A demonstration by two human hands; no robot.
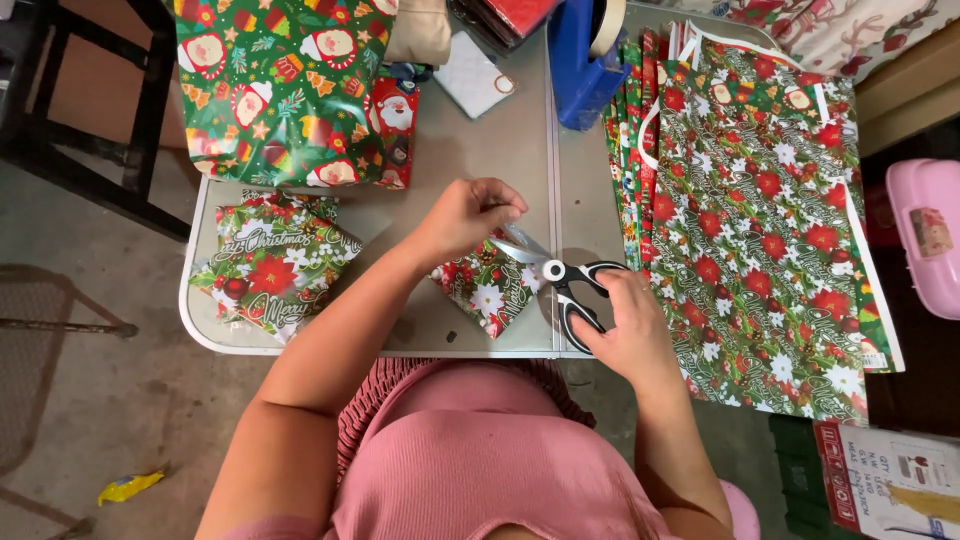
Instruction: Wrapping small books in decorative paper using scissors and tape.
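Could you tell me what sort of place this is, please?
Probably a home gift-wrapping corner: a grey folding table on bare concrete, a stack of green and red poinsettia-print paper bags, and a blue plastic tape dispenser.

My left hand (pixel 468 212) pinches the top edge of a small wrapped gift (pixel 487 288) on the worktop (pixel 500 150). My right hand (pixel 625 325) grips black-handled scissors (pixel 560 280), blades at that edge. Flat gift bags (pixel 770 220) lie just right of it.
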